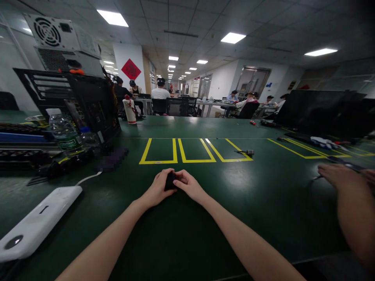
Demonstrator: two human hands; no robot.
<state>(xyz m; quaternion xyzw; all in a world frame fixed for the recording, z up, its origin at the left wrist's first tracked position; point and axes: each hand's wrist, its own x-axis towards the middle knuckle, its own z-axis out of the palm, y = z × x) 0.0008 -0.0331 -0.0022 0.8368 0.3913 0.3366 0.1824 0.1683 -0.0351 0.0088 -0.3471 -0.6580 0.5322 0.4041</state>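
A small black block-like object (170, 182) sits between my two hands, low over the green table (187, 234). My left hand (159, 186) is curled round its left side, fingers over the top and thumb underneath. From the right, my right hand (189, 185) pinches it, with thumb and fingers on its right edge. What kind of object it is cannot be made out. Just beyond my hands, yellow tape outlines (197, 160) mark the table. A small dark tool with a thin shaft (249, 152) lies on the right-hand outline.
At left stand a black computer case (84, 97), a water bottle (64, 132) and a white power bank-like device (43, 218) with a cable. A thermos (129, 110) stands farther back. Another person's hands (342, 177) work at right. A black monitor-like panel (322, 113) is beyond them.
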